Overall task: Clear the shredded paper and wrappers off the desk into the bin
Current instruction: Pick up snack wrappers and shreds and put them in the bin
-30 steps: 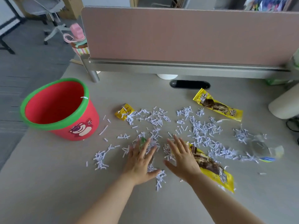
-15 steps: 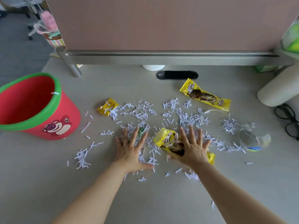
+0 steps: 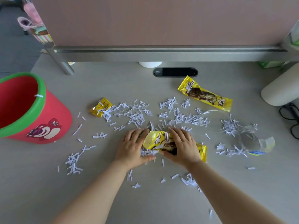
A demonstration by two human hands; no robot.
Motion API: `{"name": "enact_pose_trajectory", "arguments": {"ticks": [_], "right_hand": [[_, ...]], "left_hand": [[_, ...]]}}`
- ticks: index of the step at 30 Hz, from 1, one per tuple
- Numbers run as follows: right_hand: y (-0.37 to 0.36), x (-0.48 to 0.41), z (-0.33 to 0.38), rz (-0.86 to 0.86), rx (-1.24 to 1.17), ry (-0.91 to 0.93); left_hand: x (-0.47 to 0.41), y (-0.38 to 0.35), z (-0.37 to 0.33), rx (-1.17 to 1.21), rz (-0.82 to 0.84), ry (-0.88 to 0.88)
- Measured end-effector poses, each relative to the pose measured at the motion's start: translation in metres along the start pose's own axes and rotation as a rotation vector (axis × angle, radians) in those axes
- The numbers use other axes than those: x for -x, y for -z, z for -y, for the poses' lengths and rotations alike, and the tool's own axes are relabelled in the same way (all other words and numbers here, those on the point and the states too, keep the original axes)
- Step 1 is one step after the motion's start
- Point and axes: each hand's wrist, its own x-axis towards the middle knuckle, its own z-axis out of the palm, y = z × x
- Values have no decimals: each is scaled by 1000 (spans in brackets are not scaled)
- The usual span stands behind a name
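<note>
White shredded paper (image 3: pixel 137 115) lies scattered across the middle of the grey desk (image 3: pixel 113 81). My left hand (image 3: pixel 132 147) and my right hand (image 3: pixel 182 146) cup together around a crumpled yellow wrapper (image 3: pixel 157 140) and a small heap of shreds, fingers curled over them. A second long yellow wrapper (image 3: pixel 204 93) lies flat at the back right. A small yellow wrapper (image 3: pixel 100 107) lies at the left edge of the shreds. A clear plastic wrapper (image 3: pixel 258 143) sits at the right among more shreds. The red bin with a green rim (image 3: pixel 42 91) stands at the left, with one shred on its rim.
A pink partition (image 3: pixel 161 21) on a metal rail closes off the back of the desk. A black cable slot (image 3: pixel 175 72) and a white round base (image 3: pixel 150 64) sit beneath it. A white cylinder (image 3: pixel 281 89) and black cables (image 3: pixel 291 117) are at the right edge.
Both hands went from flat and spread to cupped inward. The right hand dragged the yellow wrapper left, crumpling it, and shreds were gathered between the hands. The view moved closer.
</note>
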Motion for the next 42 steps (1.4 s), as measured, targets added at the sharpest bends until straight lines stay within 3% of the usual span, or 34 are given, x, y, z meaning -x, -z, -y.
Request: {"name": "enact_pose_trajectory", "arguments": {"ticks": [6, 13, 17, 20, 23, 29, 35, 42], "right_hand": [[-2, 3, 3, -121, 36, 27], [-2, 6, 6, -194, 38, 57], [2, 5, 7, -125, 33, 51], [12, 3, 10, -87, -90, -54], [30, -2, 22, -159, -216, -84], [89, -37, 94, -292, -374, 20], [126, -76, 190, -380, -522, 184], [133, -107, 280, -413, -611, 304]], "left_hand": [[4, -6, 0, 13, -224, -30], [5, -5, -1, 13, -268, -49], [5, 0, -3, 31, -315, -83], [9, 5, -4, 69, -352, -12], [14, 19, -1, 98, -381, 84], [19, 106, 17, 179, -641, 132], [35, 207, 65, 105, -850, 150], [57, 264, 156, 155, -820, 426]]}}
